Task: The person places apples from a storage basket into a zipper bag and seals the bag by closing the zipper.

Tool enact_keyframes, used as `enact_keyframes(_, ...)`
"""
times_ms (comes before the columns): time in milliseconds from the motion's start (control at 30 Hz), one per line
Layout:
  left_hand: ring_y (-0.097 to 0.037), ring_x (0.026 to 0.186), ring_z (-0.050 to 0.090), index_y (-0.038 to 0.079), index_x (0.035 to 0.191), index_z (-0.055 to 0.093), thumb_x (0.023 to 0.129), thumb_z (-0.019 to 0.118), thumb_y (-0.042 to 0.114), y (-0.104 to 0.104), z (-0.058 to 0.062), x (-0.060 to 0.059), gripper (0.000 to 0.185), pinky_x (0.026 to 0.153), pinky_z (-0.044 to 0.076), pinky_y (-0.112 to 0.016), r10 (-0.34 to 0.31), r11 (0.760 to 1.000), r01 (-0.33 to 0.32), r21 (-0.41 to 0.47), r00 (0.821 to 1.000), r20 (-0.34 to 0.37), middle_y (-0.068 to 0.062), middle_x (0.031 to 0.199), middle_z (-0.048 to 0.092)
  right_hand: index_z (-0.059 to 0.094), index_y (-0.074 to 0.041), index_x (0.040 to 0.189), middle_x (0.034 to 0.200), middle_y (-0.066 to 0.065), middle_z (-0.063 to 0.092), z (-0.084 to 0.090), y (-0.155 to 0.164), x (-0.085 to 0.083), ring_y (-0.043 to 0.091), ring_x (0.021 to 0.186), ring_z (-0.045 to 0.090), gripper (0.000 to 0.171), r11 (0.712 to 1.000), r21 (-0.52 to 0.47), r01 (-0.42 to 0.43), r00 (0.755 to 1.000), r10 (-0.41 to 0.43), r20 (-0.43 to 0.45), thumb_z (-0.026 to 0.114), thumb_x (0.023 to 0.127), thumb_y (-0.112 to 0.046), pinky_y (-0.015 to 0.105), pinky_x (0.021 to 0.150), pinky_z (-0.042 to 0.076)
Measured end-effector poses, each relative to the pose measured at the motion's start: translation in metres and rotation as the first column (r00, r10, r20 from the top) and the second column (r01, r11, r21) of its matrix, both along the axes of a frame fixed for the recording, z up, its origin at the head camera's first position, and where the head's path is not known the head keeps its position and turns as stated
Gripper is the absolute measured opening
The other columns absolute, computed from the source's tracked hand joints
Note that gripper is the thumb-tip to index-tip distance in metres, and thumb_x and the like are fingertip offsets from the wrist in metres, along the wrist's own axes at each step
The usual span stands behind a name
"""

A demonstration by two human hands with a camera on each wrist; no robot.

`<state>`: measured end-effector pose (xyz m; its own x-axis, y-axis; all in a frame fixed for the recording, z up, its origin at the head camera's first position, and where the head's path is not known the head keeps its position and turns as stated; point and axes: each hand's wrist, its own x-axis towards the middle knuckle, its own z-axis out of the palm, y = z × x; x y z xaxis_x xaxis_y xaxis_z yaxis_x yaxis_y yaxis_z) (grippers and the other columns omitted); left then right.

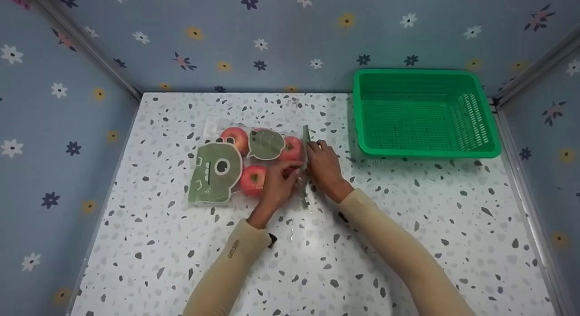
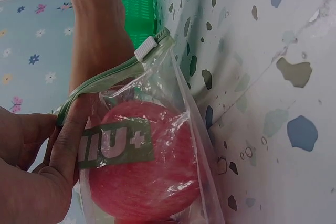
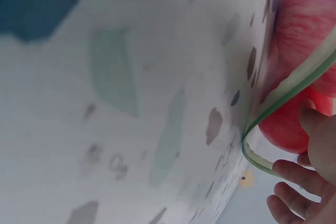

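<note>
A clear zip bag (image 1: 219, 171) with a green cartoon print lies on the speckled table. Several red apples (image 1: 253, 180) show through its plastic. At the bag's right end runs a green zip strip (image 1: 304, 189), and a white slider (image 2: 146, 49) sits on it in the left wrist view. My left hand (image 1: 278, 184) pinches the strip near its middle. Beside it, my right hand (image 1: 324, 164) holds the bag's mouth from the right, thumb and fingers on either side of the strip in the right wrist view. Some of the left fingertips are hidden.
A green plastic basket (image 1: 426, 153) with perforated sides stands at the back right of the table (image 1: 408, 243). Flower-patterned panels (image 1: 281, 35) rise at the back and along both sides.
</note>
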<state>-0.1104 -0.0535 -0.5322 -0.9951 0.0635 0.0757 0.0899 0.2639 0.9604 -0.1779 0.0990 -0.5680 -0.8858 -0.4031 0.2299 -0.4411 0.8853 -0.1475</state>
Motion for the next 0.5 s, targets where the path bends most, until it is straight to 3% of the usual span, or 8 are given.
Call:
enact_keyframes(233,-0.013,0.072,0.063,-0.004,0.116,0.075,0.099,0.062,-0.004,-0.002,0.001,0.002,0.021,0.063,0.051,-0.019,0.002,1.000,-0.002,0.005,1.000,0.004,-0.018,0.095,0.072,0.064,-0.002,0.135,0.125,0.014,0.068,-0.004,-0.002,-0.002,0.032,0.116,0.061,0.039,1.000,-0.019,-0.016,1.000,0.016,0.008,0.068,0.096,-0.004,0.046,0.094,0.057)
enact_keyframes(500,-0.013,0.074,0.063,-0.005,0.116,0.075,0.098,0.063,-0.004,-0.002,0.000,0.002,0.022,0.065,0.051,-0.019,0.007,1.000,-0.007,0.002,1.000,-0.001,-0.020,0.096,0.074,0.069,-0.003,0.123,0.117,0.015,0.067,-0.003,0.017,-0.006,0.033,0.110,0.063,0.027,0.980,-0.197,-0.009,1.000,0.005,-0.020,0.072,0.097,-0.011,0.048,0.092,0.056)
